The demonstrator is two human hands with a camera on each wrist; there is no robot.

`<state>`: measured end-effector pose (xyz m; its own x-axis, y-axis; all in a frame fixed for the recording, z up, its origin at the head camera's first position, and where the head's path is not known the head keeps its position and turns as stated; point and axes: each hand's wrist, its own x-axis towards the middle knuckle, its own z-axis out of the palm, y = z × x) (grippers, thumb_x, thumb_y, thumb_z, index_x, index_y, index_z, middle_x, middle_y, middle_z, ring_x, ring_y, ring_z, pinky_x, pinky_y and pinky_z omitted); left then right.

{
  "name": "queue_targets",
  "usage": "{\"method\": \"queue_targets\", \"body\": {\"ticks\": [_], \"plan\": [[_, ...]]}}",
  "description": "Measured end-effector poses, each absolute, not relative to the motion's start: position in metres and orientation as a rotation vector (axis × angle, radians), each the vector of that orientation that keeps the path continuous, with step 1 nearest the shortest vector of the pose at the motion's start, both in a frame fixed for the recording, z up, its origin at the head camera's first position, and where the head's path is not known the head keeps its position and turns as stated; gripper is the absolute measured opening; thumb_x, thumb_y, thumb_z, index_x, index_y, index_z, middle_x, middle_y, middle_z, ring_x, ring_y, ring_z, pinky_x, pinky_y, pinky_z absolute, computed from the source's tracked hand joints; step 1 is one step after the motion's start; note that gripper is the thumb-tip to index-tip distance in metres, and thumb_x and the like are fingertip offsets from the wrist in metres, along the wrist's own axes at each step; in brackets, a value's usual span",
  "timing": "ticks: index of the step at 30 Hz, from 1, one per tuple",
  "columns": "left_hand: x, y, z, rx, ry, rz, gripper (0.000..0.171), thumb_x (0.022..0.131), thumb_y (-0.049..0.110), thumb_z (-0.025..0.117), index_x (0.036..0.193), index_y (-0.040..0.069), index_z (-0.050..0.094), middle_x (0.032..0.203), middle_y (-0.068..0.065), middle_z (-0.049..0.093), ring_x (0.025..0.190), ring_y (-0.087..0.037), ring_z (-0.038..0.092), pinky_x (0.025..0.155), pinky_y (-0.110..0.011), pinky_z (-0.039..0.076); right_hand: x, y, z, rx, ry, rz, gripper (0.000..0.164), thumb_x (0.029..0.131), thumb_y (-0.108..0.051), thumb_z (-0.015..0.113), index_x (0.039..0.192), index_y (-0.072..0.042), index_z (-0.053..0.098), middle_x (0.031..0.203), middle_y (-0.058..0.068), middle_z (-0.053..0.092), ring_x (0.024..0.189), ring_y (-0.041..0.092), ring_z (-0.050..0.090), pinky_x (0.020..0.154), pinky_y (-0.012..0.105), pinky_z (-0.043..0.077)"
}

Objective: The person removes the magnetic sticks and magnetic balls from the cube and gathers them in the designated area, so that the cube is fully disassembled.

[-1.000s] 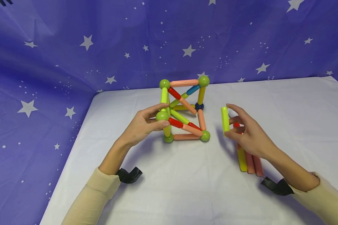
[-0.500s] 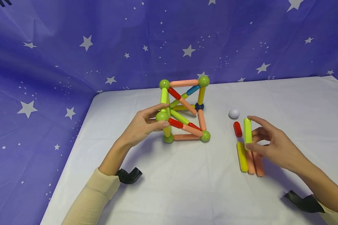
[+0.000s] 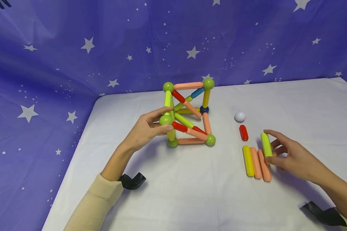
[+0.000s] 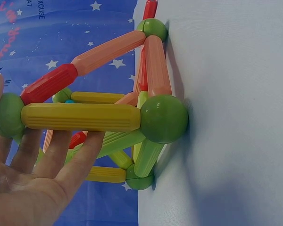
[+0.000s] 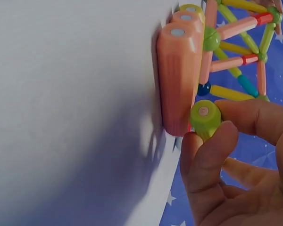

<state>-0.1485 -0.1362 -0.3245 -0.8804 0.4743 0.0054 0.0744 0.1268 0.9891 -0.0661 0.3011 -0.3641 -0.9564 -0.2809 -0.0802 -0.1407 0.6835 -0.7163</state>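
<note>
My left hand (image 3: 146, 128) grips the near upper left corner of a magnetic stick-and-ball frame (image 3: 190, 85), at a green ball (image 4: 164, 118) end of the structure. Thumb and forefinger lie around the upper green ball (image 3: 166, 120); in the left wrist view the other fingers reach behind a yellow stick (image 4: 82, 117). Over on the right, my right hand (image 3: 296, 157) pinches a lime-green magnetic stick (image 3: 266, 144) between thumb and fingers, held above the cloth. A metal disc shows in the stick's end in the right wrist view. Directly left of it lie two salmon sticks (image 3: 255, 163) and a yellow stick (image 3: 248, 161).
A short red stick (image 3: 244, 132) and a white ball (image 3: 240, 116) lie beyond the row of sticks. White cloth (image 3: 176, 192) covers the table, with a blue star-patterned curtain (image 3: 150, 32) behind and to the left.
My right hand has carried the lime-green stick rightward and toward me, from near the white ball to beside the salmon sticks. The left hand and frame stay put.
</note>
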Motion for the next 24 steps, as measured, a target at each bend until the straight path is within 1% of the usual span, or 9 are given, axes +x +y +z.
{"method": "queue_targets", "body": {"ticks": [6,10,13,16,20,24], "plan": [[-0.148,-0.136,-0.324,0.532,2.092,1.814,0.056,0.091,0.013,0.071,0.144,0.013,0.051,0.141,-0.018,0.049,0.108,-0.030,0.065,0.088,-0.044,0.056,-0.063,0.306,-0.363,-0.248,2.650,-1.094,0.082,0.085,-0.010,0.077,0.151,-0.003,0.029,0.108,0.017,0.056,0.073,0.015,0.057,0.047,0.031,0.051],[-0.149,-0.136,-0.324,0.534,2.096,1.811,0.057,0.091,0.013,0.071,0.144,0.013,0.051,0.141,-0.020,0.048,0.108,-0.029,0.065,0.088,-0.047,0.055,-0.059,0.310,-0.364,-0.190,2.548,-1.078,0.085,0.085,-0.011,0.077,0.151,-0.001,0.026,0.108,0.017,0.052,0.069,0.017,0.056,0.048,0.031,0.050],[-0.149,-0.136,-0.324,0.534,2.101,1.806,0.057,0.091,0.014,0.071,0.144,0.013,0.051,0.141,-0.020,0.048,0.109,-0.029,0.065,0.088,-0.047,0.055,-0.058,0.312,-0.366,-0.159,2.475,-1.064,0.087,0.084,-0.013,0.078,0.150,0.002,0.024,0.107,0.017,0.050,0.068,0.017,0.055,0.048,0.031,0.050],[-0.149,-0.136,-0.324,0.534,2.099,1.807,0.057,0.091,0.014,0.071,0.144,0.013,0.051,0.141,-0.019,0.049,0.109,-0.029,0.065,0.088,-0.045,0.056,-0.056,0.312,-0.368,-0.182,2.440,-1.067,0.083,0.084,-0.013,0.078,0.148,0.005,0.027,0.105,0.015,0.050,0.067,0.017,0.056,0.048,0.031,0.050],[-0.149,-0.136,-0.324,0.536,2.096,1.813,0.057,0.091,0.013,0.071,0.144,0.013,0.051,0.140,-0.016,0.050,0.109,-0.029,0.065,0.087,-0.044,0.056,-0.056,0.310,-0.369,-0.219,2.439,-1.058,0.074,0.088,-0.016,0.075,0.145,0.006,0.033,0.103,0.013,0.051,0.067,0.016,0.058,0.048,0.031,0.050],[-0.149,-0.136,-0.324,0.541,2.095,1.817,0.056,0.091,0.013,0.071,0.144,0.013,0.051,0.140,-0.019,0.049,0.108,-0.030,0.065,0.087,-0.043,0.056,-0.059,0.308,-0.367,-0.199,2.488,-1.010,0.067,0.090,-0.025,0.073,0.142,0.001,0.039,0.102,0.012,0.052,0.068,0.017,0.059,0.047,0.032,0.051]]}}
